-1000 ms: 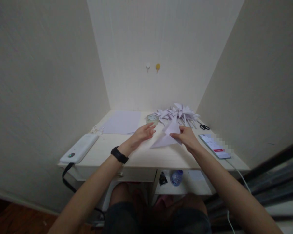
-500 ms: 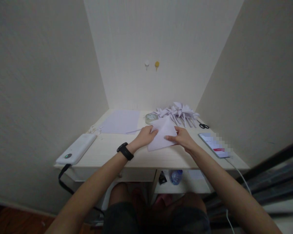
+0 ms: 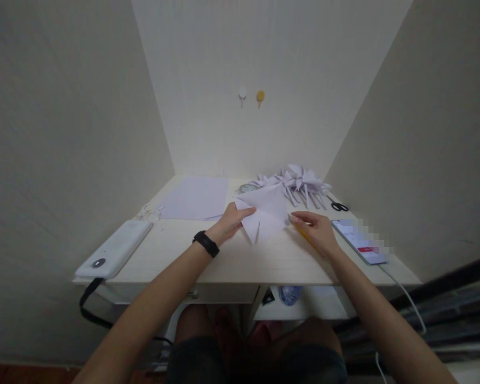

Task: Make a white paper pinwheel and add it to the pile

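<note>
My left hand [image 3: 234, 220] is closed on a white paper sheet [image 3: 271, 210], its thumb lying on top. The sheet has creases, and a slit opens along its near edge, where one flap stands apart. It is held above the desk top. Between the fingers of my right hand [image 3: 319, 230] is a slim yellow utility knife [image 3: 305, 236], its greyish tip close to the sheet's right corner. Whether the tip touches the paper I cannot tell. Behind the sheet lies a pile of folded white paper pinwheels [image 3: 300, 181].
Flat white paper [image 3: 196, 197] lies at the back left, near a roll of clear tape [image 3: 248, 188]. A white power bank [image 3: 114, 250] sits at the left edge. On the right are black scissors [image 3: 338, 206] and a phone [image 3: 360, 242] with a cable.
My right hand has let go of the paper and moved right, and now holds the yellow utility knife. The sheet has been turned and opened out, showing its slit. The view has shifted slightly.
</note>
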A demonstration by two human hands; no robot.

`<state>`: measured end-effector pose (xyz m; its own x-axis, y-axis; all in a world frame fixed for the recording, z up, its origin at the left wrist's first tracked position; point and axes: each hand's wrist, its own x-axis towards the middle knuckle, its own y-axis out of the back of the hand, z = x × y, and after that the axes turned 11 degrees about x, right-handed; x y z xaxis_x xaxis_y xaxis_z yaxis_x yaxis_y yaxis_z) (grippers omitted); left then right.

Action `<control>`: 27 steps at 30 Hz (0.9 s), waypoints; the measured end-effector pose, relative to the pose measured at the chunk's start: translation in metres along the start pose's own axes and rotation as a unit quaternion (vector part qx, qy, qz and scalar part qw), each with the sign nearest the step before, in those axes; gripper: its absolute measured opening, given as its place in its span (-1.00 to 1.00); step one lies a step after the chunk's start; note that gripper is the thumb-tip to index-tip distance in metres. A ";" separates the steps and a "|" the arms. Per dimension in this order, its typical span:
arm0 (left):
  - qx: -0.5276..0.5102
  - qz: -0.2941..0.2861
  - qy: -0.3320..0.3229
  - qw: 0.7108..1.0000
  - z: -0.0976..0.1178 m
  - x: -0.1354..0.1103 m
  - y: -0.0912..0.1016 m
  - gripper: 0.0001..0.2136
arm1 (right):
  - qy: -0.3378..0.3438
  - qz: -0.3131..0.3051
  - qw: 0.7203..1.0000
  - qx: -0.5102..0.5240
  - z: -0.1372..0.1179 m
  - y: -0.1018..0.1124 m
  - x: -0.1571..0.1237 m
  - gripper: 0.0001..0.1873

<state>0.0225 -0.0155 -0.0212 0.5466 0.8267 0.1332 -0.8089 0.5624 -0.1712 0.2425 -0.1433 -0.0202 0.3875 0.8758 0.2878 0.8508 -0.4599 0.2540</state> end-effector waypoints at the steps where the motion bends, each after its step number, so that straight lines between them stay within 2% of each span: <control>1: 0.012 0.020 0.002 1.000 -0.001 -0.001 0.000 -0.55 | 0.022 0.017 0.993 -0.115 0.004 0.005 -0.002 -0.52; 2: 0.021 0.035 0.001 0.999 -0.001 -0.002 0.000 -0.57 | 0.047 0.030 0.974 -0.220 0.007 0.010 -0.004 -0.52; 4: 0.022 0.050 -0.001 0.998 -0.001 -0.003 0.000 -0.58 | 0.068 0.015 0.931 -0.358 0.014 0.016 -0.009 -0.49; 6: 0.005 0.049 -0.001 0.999 -0.001 -0.004 -0.001 -0.56 | 0.060 -0.008 0.899 -0.433 0.019 0.018 -0.013 -0.51; 8: -0.017 0.037 0.005 0.999 0.000 -0.004 -0.001 -0.55 | 0.043 -0.027 0.883 -0.466 0.024 0.018 -0.015 -0.56; 10: -0.028 0.029 0.011 0.999 0.000 -0.005 -0.001 -0.53 | 0.039 -0.044 0.880 -0.471 0.028 0.019 -0.014 -0.60; 13: -0.021 0.027 0.018 0.999 0.000 -0.005 0.001 -0.52 | 0.045 -0.058 0.894 -0.443 0.033 0.029 -0.008 -0.64; 15: -0.011 0.033 0.024 0.999 0.000 -0.005 0.003 -0.52 | 0.035 -0.036 0.911 -0.409 0.034 0.040 -0.005 -0.65; 18: 0.001 0.047 0.028 0.998 0.000 -0.006 0.003 -0.53 | -0.001 0.037 0.949 -0.314 0.028 0.051 -0.009 -0.61; 20: 0.008 0.057 0.024 0.998 -0.001 -0.006 0.003 -0.53 | -0.009 0.063 0.967 -0.246 0.016 0.048 -0.021 -0.51; 21: 0.011 0.062 0.021 0.998 -0.001 -0.005 0.003 -0.53 | 0.012 0.058 0.969 -0.240 0.010 0.043 -0.028 -0.49; 23: 0.016 0.066 0.015 0.998 -0.001 -0.005 0.002 -0.52 | 0.105 0.026 0.956 -0.273 -0.004 0.029 -0.043 -0.49; 25: 0.019 0.064 0.011 0.998 -0.002 -0.006 0.002 -0.53 | 0.179 -0.009 0.919 -0.351 -0.014 0.012 -0.054 -0.51; 27: 0.021 0.060 0.009 0.998 -0.002 -0.006 0.002 -0.54 | 0.204 -0.028 0.881 -0.427 -0.017 -0.001 -0.060 -0.53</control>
<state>0.0178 -0.0194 -0.0242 0.4489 0.8883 0.0967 -0.8770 0.4587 -0.1427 0.2127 -0.1981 -0.0220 0.0457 0.8548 0.5169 0.2200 -0.5134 0.8295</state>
